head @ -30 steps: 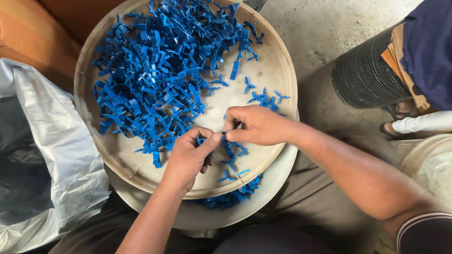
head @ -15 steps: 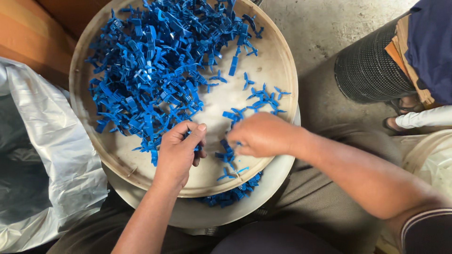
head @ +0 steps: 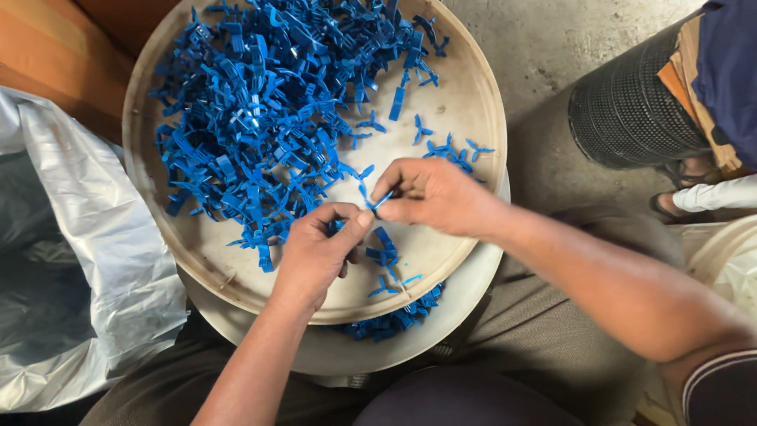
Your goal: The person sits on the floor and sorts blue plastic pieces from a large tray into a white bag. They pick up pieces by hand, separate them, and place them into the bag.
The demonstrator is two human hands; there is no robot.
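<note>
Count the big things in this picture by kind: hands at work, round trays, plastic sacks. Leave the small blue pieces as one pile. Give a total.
Hands at work: 2, left hand and right hand
Round trays: 2, upper tray stacked on lower tray
Plastic sacks: 1, silver sack
Pile of blue pieces: 1
Total: 6

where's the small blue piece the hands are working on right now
In the head view the small blue plastic piece sits pinched between the right hand and left hand, over the round tray, beside the big blue pile.
</note>
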